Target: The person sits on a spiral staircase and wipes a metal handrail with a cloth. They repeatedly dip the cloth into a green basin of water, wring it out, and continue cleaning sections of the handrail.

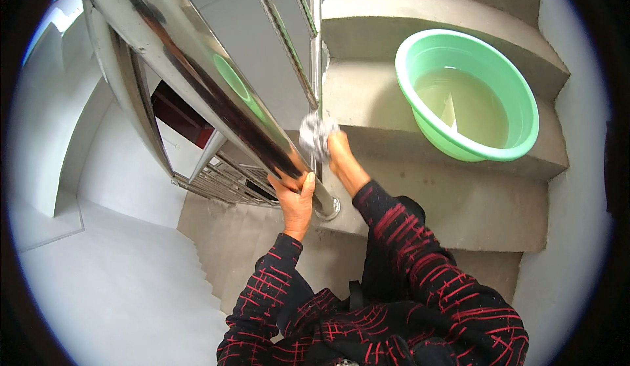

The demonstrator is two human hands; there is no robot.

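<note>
My left hand [294, 203] grips the lower part of a thick polished metal newel post [216, 95], its thumb lying along the near side. In my right hand [338, 149] is a bunched grey-and-white cloth [315, 135], slightly blurred. The cloth is against or very near the thin metal upright [316, 61] beside the post; exact contact is hard to tell. To the right, a green plastic basin [526, 100] stands on a stair step, holding cloudy water [472, 105] with a pale reflection on it.
Concrete stair steps [443, 203] rise ahead and curve towards the right wall [581, 184]. Twisted metal balusters [283, 31] slant above the steps. A round flange [330, 209] fixes the post's foot. At the left, more railing [231, 176] runs down beside a lower flight [206, 233].
</note>
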